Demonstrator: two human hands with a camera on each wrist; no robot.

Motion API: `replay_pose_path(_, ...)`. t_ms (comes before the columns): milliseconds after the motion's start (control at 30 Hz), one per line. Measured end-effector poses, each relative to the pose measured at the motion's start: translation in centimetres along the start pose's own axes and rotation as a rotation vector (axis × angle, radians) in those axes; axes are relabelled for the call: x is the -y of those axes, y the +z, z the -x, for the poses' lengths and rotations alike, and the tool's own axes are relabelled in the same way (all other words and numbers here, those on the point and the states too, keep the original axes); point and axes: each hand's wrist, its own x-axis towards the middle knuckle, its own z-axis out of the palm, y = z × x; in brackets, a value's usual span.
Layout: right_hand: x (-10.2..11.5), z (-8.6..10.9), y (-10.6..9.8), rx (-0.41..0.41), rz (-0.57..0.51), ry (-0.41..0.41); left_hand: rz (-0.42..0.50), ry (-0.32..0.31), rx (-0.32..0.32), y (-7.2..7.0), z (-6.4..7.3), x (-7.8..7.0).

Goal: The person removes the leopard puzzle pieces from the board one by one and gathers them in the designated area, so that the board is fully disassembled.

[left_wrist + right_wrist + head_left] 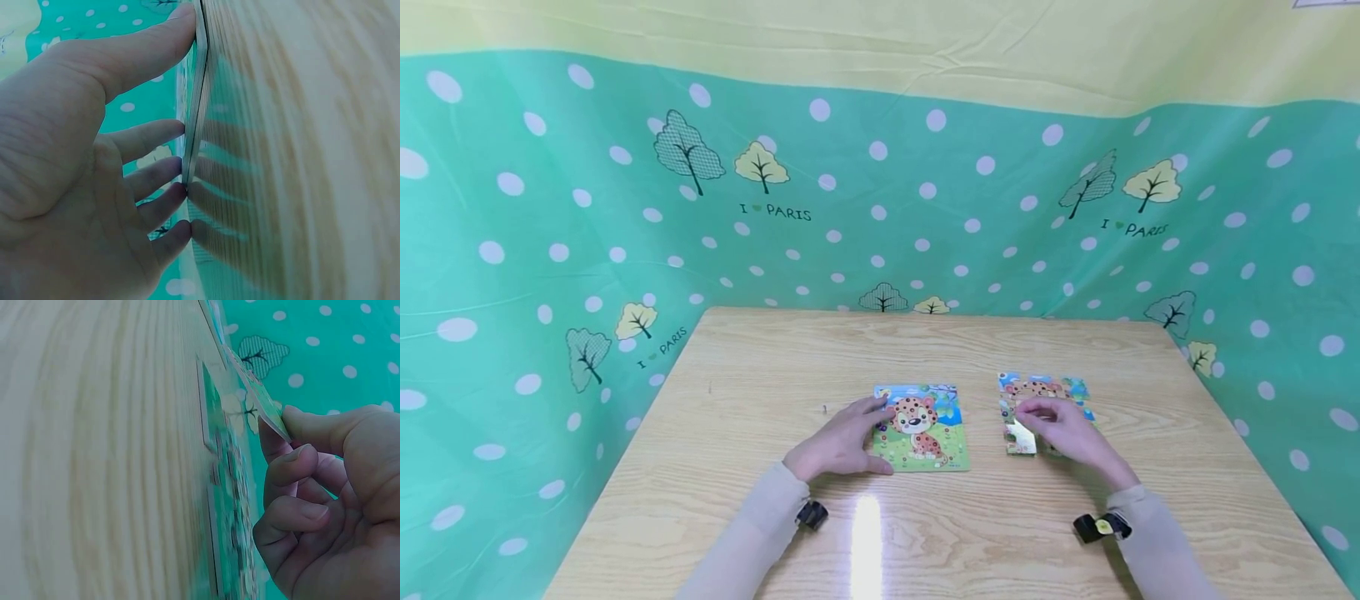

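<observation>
A square jigsaw puzzle [951, 454] with a spotted leopard cub lies on the table, complete-looking in the head view. At its left side rests my left hand [842, 442], fingers spread, thumb at the near edge and fingertips over the upper left. In the left wrist view the thumb and fingertips touch the puzzle's thin edge [197, 106]. My right hand [1071, 433] pinches a puzzle piece [262, 403] between thumb and index finger, tilted up over a second puzzle [1037, 388]. That one also shows a spotted animal, and the hand hides much of it.
The wooden table [775, 350] carries both puzzles side by side, with a strip of wood between them. A tiny dark speck [824, 409] lies left of the first puzzle. A green dotted curtain [880, 183] surrounds the back and sides.
</observation>
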Motion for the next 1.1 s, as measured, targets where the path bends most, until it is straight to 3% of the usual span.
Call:
replay_pose_path(367,-1.8,1.4,-2.0,-0.058,0.043,0.042,0.004,0.004,0.002,0.1,0.0,-0.1)
replay_pose_path(600,-2.6,2.0,-3.3,-0.072,0.013,0.122,0.005,0.000,0.002,0.0,0.1,-0.1)
replay_pose_path(867,-4.7,2.9,-5.5,-0.087,0.058,0.168,0.007,-0.001,0.004,0.1,0.0,-0.1)
replay_pose_path(1100,-6.4,3.3,-6.4,-0.139,0.210,0.166,0.001,0.001,0.005,0.1,0.0,-0.1)
